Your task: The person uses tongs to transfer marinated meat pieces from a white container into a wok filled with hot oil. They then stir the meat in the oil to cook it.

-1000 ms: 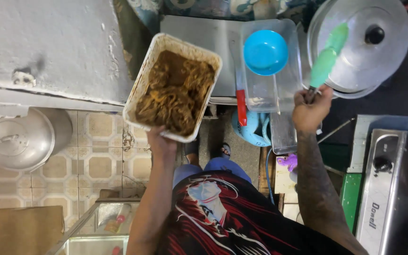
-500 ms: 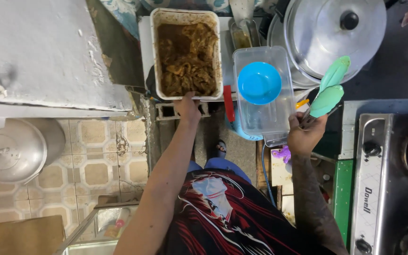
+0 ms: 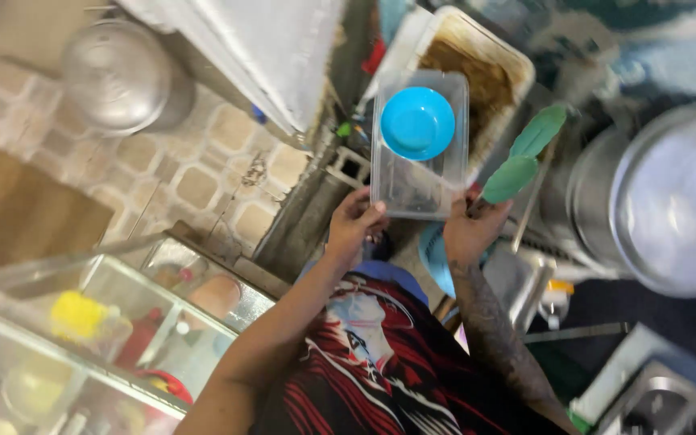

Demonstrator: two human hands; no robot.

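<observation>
My left hand [image 3: 354, 228] grips the near left edge of a clear plastic container [image 3: 417, 181] that holds a small blue bowl [image 3: 417, 123]. My right hand [image 3: 470, 234] grips the container's near right edge and also holds two green-handled utensils [image 3: 523, 155], which stick up to the right. The container hovers over a rectangular tray of brown cooked food [image 3: 489, 76], which rests behind it on a ledge.
A large metal pot with a lid [image 3: 670, 201] stands to the right. A stove [image 3: 658, 391] is at the lower right. A grey counter slab [image 3: 275, 56] lies at the upper left, a metal pot [image 3: 122, 76] on the tiled floor, a glass case [image 3: 82, 338] at the lower left.
The tray of brown food has been set down and my left hand has left it for the clear container. My right hand, still with the green utensils, has joined it. The view has tilted.
</observation>
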